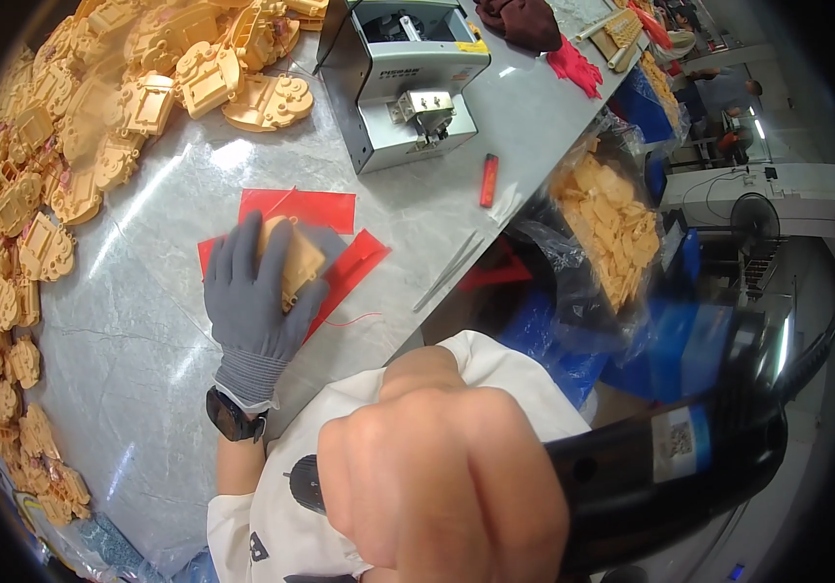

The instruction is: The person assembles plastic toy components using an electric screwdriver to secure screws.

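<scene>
My left hand [254, 291], in a grey knit glove, lies over a yellow-orange plastic housing part [301, 257]. Its fingers reach across the part's left side and top, and the thumb is at its right edge. Under and around this part are red flat pieces [325, 209], seemingly a fixture on the table. My bare right hand [446, 476] is close to the camera, its fingers wrapped round a black corded electric screwdriver [592, 486]. A ridged round black end [306, 483] shows beyond the knuckles on the left; the working tip is hidden.
Many similar yellow-orange plastic parts [48, 185] are heaped along the left and far left. A grey box-shaped screw feeder [403, 87] stands at the back. Near the table's right edge lie a red lighter-like stick [488, 181] and metal tweezers [446, 272]. Bagged parts [604, 219] stand beyond that edge.
</scene>
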A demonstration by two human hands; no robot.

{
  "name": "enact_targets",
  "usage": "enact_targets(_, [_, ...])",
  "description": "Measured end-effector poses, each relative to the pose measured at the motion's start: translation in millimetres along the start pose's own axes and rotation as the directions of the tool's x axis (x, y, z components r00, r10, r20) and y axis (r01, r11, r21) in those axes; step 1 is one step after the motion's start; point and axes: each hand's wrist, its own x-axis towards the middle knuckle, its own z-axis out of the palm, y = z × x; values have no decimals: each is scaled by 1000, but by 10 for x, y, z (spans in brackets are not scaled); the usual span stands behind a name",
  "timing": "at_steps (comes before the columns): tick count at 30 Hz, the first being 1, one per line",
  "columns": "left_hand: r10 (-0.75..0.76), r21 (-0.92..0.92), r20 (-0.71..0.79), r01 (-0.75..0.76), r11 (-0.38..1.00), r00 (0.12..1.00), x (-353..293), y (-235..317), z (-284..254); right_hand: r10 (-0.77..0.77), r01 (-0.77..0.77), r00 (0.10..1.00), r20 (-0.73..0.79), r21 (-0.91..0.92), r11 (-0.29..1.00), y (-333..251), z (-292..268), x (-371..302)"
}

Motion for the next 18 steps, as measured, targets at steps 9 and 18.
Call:
enact_targets(9, [-21,-12,9,21,1000,1000,13,13,-5,9,-13,998,-59,-67,998,-1,-30,-18])
enact_targets(18, [-103,-209,-240,52,976,965,-211,0,-31,101,-66,995,7,-718,693,-766,-426,-387])
